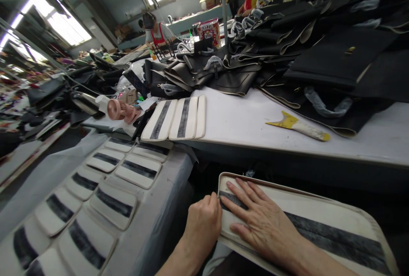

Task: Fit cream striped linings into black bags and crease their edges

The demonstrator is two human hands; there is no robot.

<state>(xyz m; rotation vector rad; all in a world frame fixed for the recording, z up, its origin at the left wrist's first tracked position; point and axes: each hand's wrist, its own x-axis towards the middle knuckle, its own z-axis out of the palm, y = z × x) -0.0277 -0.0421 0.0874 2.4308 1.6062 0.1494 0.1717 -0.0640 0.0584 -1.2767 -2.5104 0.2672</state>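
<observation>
A long cream panel with rounded corners and a dark stripe, which looks like a bag body (319, 208), lies across my lap below the table edge. Spread flat on its left part is my right hand (258, 220), fingers apart over the stripe. My left hand (204, 216) is closed in a pinch at the panel's left end, gripping its edge. A raised rim runs along the far side of the panel. Its underside is hidden.
Striped cream panels (110, 201) lie in rows on the grey table at left. More panels (183, 118) rest on the white table (230, 118), near a yellow-ended tool (297, 126), a pink fan (123, 110) and piled black bags (236, 78). Two people work beyond.
</observation>
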